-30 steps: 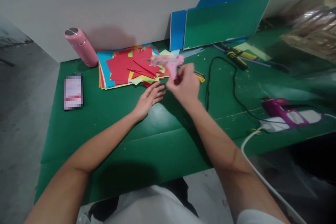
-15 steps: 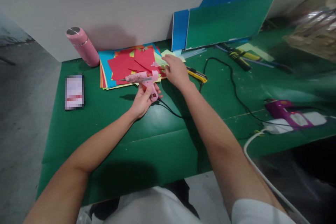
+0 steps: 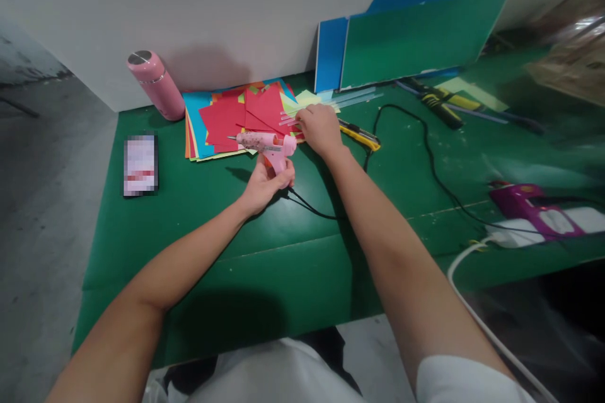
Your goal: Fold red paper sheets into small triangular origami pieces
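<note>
glue gun [image 3: 271,147] held in the left grip [image 3: 263,186]

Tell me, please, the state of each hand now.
Left hand: closed, holding the glue gun.
Right hand: at the clear sticks; whether it grips them cannot be told.

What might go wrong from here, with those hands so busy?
The pink glue gun in the left hand appears to reach over the coloured papers; if hot, it might drip on them. Its black cord runs beneath the right forearm, which could snag it. The right hand is close to the yellow knife and might brush it; I cannot tell whether the blade is out.
</note>
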Action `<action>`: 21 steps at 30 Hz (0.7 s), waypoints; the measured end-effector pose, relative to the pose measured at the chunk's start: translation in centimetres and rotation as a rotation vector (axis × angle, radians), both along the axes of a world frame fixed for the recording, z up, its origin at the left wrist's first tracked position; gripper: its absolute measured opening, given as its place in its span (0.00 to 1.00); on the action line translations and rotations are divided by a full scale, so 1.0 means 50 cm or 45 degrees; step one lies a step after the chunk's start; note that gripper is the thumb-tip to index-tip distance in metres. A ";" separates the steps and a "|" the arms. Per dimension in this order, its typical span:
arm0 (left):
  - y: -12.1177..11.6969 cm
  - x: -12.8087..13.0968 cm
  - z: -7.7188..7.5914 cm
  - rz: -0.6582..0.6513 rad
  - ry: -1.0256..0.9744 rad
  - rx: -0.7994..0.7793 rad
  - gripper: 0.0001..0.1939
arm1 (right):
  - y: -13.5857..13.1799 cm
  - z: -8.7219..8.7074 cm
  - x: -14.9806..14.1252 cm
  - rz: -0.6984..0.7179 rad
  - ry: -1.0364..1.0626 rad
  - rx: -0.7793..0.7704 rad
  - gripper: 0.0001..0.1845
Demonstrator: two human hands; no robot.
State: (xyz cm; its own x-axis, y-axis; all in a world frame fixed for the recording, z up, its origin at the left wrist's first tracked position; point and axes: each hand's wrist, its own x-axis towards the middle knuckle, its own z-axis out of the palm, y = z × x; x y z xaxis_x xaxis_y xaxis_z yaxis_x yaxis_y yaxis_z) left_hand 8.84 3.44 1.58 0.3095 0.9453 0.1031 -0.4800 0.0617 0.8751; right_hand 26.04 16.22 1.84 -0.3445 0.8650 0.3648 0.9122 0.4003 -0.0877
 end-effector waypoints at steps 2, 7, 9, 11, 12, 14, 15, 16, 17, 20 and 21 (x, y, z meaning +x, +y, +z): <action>-0.003 -0.002 0.001 -0.014 -0.010 -0.009 0.30 | -0.001 0.000 0.004 0.021 -0.006 0.010 0.14; -0.007 -0.008 -0.002 -0.117 -0.039 -0.069 0.31 | -0.003 0.006 0.003 0.039 -0.078 -0.086 0.15; -0.007 -0.009 -0.004 -0.130 -0.036 -0.077 0.32 | -0.004 0.009 0.002 0.040 -0.078 -0.094 0.15; -0.007 -0.009 -0.007 -0.138 -0.023 -0.058 0.32 | -0.008 0.016 0.003 0.021 -0.034 -0.089 0.16; -0.007 -0.010 -0.008 -0.144 -0.014 -0.040 0.32 | -0.011 0.021 0.005 0.003 -0.001 -0.080 0.17; -0.006 -0.010 -0.011 -0.155 -0.002 -0.004 0.31 | -0.025 0.037 0.012 -0.050 0.077 -0.037 0.20; -0.006 -0.010 -0.011 -0.158 0.002 0.009 0.30 | -0.036 0.047 0.016 -0.059 0.114 0.009 0.20; -0.006 -0.009 -0.011 -0.161 0.004 0.017 0.30 | -0.051 0.058 0.021 -0.072 0.152 0.065 0.20; -0.006 -0.009 -0.011 -0.161 0.002 0.021 0.29 | -0.069 0.069 0.025 -0.083 0.189 0.124 0.21; -0.007 -0.008 -0.005 -0.153 -0.018 0.009 0.29 | -0.136 0.093 0.034 -0.093 0.297 0.287 0.23; -0.007 -0.007 -0.002 -0.149 -0.026 -0.002 0.29 | -0.159 0.096 0.035 -0.073 0.318 0.285 0.23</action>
